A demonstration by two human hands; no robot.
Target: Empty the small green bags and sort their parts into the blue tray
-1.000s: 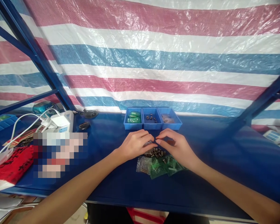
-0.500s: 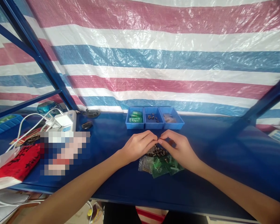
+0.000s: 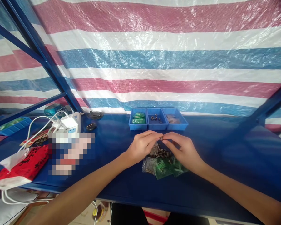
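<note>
**Blue workbench backed by a striped tarpaulin**

A glossy woven tarpaulin [image 3: 154,56] in red, white and blue horizontal stripes fills the back as a wall, catching bright daylight. Dark blue metal frame bars [image 3: 44,59] slant up at the left and right. Below runs a deep blue tabletop [image 3: 224,156], with pale floor showing under its front edge
</note>
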